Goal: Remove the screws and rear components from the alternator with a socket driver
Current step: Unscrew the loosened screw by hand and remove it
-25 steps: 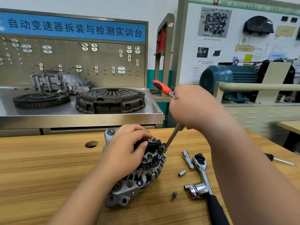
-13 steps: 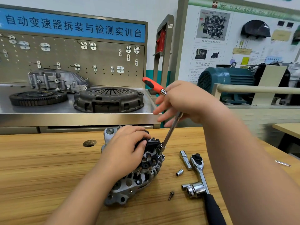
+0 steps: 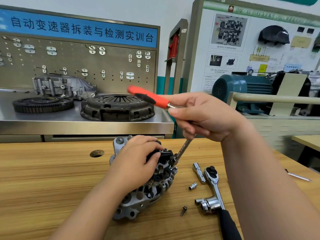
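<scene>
Alternator (image 3: 152, 191) one; driver (image 3: 150, 97) one; screw (image 3: 183, 210) one.

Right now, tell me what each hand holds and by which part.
Right hand: orange-handled socket driver, pinched on its steel shaft below the handle. Left hand: grey metal alternator, gripped over its black rear parts.

The alternator (image 3: 147, 196) lies on the desk (image 3: 52, 187), under the left hand (image 3: 136, 163). The driver (image 3: 181, 150) slants from the right hand (image 3: 204, 116) down to the alternator's right edge. Right of the alternator lie an extension (image 3: 199, 173), a socket (image 3: 192, 186), a ratchet (image 3: 215, 187) and, nearer the front, a screw (image 3: 183, 210). On the rear desk (image 3: 69, 116) a flywheel (image 3: 43, 103) sits left of a clutch cover (image 3: 117, 108), with a housing (image 3: 64, 85) behind them.
</scene>
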`<state>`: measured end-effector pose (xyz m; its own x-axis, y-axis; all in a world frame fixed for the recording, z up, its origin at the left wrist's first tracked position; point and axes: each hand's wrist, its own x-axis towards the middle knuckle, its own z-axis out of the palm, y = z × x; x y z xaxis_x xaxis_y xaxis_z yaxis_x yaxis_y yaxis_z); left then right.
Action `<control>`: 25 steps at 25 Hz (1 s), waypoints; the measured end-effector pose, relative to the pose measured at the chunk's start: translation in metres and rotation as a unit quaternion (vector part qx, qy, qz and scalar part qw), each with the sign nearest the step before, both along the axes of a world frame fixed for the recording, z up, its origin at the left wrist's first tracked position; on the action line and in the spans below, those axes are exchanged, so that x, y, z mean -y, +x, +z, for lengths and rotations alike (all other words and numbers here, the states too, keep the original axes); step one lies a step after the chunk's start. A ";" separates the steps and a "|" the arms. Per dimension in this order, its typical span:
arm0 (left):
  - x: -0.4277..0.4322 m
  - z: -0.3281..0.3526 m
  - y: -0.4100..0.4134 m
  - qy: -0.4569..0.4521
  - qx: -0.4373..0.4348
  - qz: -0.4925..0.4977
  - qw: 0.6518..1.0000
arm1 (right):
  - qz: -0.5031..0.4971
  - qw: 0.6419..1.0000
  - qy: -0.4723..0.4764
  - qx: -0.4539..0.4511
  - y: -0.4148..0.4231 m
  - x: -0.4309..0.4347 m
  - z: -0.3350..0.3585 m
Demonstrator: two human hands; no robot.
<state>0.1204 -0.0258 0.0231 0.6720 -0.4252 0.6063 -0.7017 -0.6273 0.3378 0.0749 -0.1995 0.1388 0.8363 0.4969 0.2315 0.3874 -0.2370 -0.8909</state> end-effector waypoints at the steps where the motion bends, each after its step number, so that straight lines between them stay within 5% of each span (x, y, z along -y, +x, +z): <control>1: 0.000 0.000 0.000 0.002 0.002 0.001 1.000 | 0.056 0.998 -0.012 -0.012 0.000 0.000 0.001; 4: -0.001 0.000 -0.002 0.001 -0.003 -0.002 1.000 | 0.096 0.994 0.020 -0.038 0.002 0.000 0.001; 11: 0.012 0.016 -0.016 0.034 0.025 -0.075 0.996 | -0.117 0.954 0.262 -0.083 0.004 -0.004 -0.012; 15: 0.030 0.020 -0.021 -0.023 -0.119 -0.134 0.984 | -0.172 0.920 0.348 -0.053 0.001 -0.012 -0.022; 18: 0.033 0.018 -0.019 -0.030 -0.122 -0.115 0.985 | -0.205 0.898 0.389 0.007 -0.003 -0.020 -0.037; 25: 0.027 0.020 -0.023 -0.008 -0.138 -0.152 0.979 | 0.031 0.958 0.284 -0.018 -0.015 -0.007 -0.040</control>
